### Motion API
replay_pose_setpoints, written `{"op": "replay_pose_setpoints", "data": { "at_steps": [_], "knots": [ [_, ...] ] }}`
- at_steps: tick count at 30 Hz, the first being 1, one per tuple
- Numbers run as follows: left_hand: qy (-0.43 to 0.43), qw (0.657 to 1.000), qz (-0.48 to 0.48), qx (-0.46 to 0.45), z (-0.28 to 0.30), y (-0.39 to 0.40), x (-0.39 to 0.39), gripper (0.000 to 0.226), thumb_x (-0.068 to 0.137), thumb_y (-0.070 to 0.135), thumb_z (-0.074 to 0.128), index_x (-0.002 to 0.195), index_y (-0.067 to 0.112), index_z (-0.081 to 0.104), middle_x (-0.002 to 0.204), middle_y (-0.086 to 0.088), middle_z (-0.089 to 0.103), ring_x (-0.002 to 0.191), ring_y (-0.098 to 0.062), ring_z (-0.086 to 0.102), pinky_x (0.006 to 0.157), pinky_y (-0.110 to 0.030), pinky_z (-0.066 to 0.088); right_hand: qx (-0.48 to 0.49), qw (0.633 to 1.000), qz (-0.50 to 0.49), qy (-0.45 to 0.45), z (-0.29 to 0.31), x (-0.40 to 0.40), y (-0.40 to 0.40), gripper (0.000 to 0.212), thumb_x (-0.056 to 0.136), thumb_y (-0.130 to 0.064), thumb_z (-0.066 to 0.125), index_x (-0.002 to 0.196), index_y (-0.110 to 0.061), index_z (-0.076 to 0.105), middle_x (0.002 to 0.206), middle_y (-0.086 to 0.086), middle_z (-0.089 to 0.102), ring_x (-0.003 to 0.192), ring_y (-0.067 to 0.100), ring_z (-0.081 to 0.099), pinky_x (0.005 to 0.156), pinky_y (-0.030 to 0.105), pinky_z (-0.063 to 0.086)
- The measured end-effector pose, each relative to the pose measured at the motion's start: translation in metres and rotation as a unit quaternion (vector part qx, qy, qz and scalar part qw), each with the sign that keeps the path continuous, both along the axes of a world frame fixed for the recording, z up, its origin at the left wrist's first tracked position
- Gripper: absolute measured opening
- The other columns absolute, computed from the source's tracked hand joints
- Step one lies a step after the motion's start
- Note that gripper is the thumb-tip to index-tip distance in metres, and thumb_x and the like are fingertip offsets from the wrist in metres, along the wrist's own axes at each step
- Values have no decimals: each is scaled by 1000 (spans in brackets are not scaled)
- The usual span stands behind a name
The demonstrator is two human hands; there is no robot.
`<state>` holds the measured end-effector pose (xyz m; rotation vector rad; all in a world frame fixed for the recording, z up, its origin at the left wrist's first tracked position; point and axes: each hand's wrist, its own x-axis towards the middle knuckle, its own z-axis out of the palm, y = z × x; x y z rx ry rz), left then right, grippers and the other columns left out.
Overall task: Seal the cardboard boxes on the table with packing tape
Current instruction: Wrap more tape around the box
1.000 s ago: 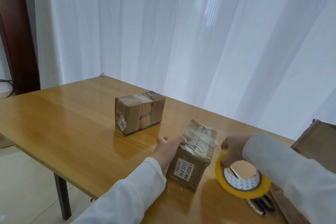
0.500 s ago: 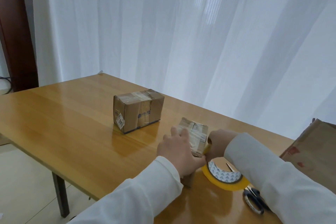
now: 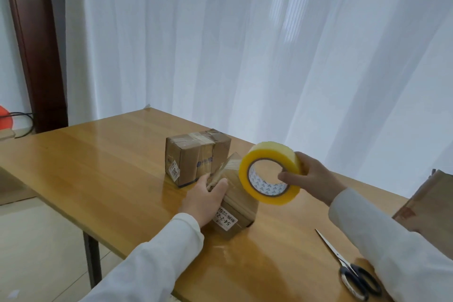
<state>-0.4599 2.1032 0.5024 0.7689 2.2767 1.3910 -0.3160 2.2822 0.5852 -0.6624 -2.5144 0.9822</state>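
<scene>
currently the left hand (image 3: 204, 200) grips the near cardboard box (image 3: 236, 206), fingers curled over its top edge and thumb on the upper face; the box sits on the wooden table (image 3: 98, 166) with one white label (image 3: 225, 219) facing the camera. the right hand (image 3: 310, 176) holds the roll of yellowish packing tape (image 3: 269, 175) lifted above the table, thumb through the core and fingers wrapped round the outer rim, the roll's open side turned toward the camera and overlapping the box's far right corner in this view. a strip of clear tape seems to run from the roll toward the box top near the left fingers, though the glare makes this hard to confirm. a second cardboard box (image 3: 197, 155), already wrapped in tape, stands just behind the near one. scissors (image 3: 353, 269) lie on the table to the right, blades closed, close to the right sleeve (image 3: 392, 240). part of a larger brown carton (image 3: 431, 198) shows at the right edge. white curtain (image 3: 245, 44) behind.
</scene>
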Motion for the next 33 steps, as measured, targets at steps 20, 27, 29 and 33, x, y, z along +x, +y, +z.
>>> {"op": "replay_pose_setpoints", "data": {
  "at_steps": [20, 27, 29, 33],
  "knots": [
    [-144, 982, 57, 112, -21, 0, -18, 58, 95, 42, 42, 148, 22, 29, 148, -4, 38, 133, -26, 36, 110, -40, 29, 167, 981, -10, -102, 30, -31, -31, 25, 79, -26, 66, 96, -17, 50, 84, 7, 59, 74, 23, 56, 68, 37, 49],
    [-166, 978, 50, 117, -15, -3, -13, 56, 91, 45, 45, 142, 23, 42, 141, -2, 47, 127, -25, 44, 108, -40, 33, 184, 971, 4, -153, 42, -38, -36, 21, 79, -30, 65, 87, -19, 49, 78, 2, 56, 69, 16, 53, 65, 29, 44],
    [-168, 978, 48, 111, -15, -4, -14, 71, 74, 59, 43, 135, 23, 51, 132, -4, 55, 119, -25, 50, 106, -44, 37, 193, 965, 7, -178, 46, -36, -36, 26, 73, -38, 64, 83, -20, 48, 75, 0, 55, 67, 14, 52, 62, 26, 42],
    [-179, 976, 50, 114, -19, -2, -19, 80, 61, 63, 40, 126, 18, 57, 123, -6, 60, 113, -26, 54, 103, -46, 40, 183, 960, 5, -214, 45, -31, -32, 31, 63, -44, 60, 81, -20, 50, 73, -1, 55, 67, 14, 52, 63, 26, 43]
  ]
}}
